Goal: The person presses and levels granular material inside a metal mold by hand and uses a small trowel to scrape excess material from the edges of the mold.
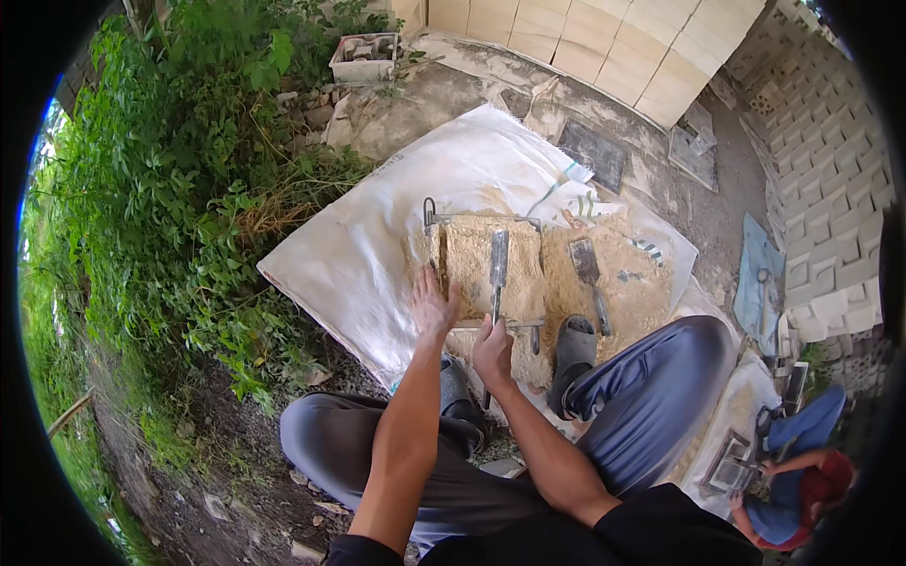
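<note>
My right hand [493,351] is closed round the handle of a narrow trowel [498,257], whose grey metal blade points away from me over the sandy mix. Below it lies a metal mould frame [483,219] with upright loop handles, filled with coarse tan sandy mix [521,269]. My left hand [434,300] rests at the left side of the frame, fingers stretched out and holding nothing. To the right a second trowel [587,269] lies on loose mix, its handle toward me. The frame stands on a white woven sheet [349,236], between my sandalled feet.
Green plants [179,179] crowd the left side. Beyond the sheet are a white crate [364,58], a dark slab [592,154] and stacked tan panels [595,42]. Patterned blocks [821,170] line the right. At lower right a co-worker [802,472] handles another frame [729,462].
</note>
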Demonstrator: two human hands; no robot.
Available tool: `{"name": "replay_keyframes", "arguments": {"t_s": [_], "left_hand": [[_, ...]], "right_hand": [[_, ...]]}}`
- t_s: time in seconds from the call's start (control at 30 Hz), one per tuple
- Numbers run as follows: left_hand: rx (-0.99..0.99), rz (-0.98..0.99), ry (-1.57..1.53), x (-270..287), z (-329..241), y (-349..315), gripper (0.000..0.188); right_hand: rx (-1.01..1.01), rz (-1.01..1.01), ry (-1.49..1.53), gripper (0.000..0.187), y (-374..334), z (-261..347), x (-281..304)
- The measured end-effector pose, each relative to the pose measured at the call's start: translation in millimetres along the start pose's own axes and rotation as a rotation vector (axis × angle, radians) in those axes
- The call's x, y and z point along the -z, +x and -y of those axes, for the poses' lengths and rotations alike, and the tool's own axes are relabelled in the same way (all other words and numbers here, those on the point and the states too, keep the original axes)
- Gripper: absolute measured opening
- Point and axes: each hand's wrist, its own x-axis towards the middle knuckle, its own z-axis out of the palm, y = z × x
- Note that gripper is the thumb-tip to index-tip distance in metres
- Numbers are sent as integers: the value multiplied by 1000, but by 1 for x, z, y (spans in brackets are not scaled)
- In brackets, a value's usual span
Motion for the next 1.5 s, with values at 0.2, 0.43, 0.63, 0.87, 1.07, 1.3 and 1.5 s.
{"name": "replay_keyframes", "arguments": {"t_s": [0.2, 0.43, 0.63, 0.87, 1.07, 1.3, 1.5], "left_hand": [[-62, 6, -78, -15, -9, -8, 89], [-112, -55, -140, -15, -2, -4, 88], [-66, -27, -146, -19, -10, -9, 87], [-90, -58, -142, -22, 7, -5, 87], [-91, -47, -137, -19, -10, -4, 87], [-29, -38, -78, -22, 7, -7, 86], [-123, -79, -186, -21, -10, -4, 85]], "right_hand": [[-17, 72, -122, 38, 2, -54, -14], [24, 20, 35, 38, 12, 1, 16], [-111, 145, -174, 35, -21, -50, -5], [29, 41, -3, 37, 8, 7, 22], [-77, 148, -168, 41, -11, -61, -5], [-30, 94, -70, 40, 1, -4, 21], [-38, 121, -91, 40, -4, -50, 3]]}}
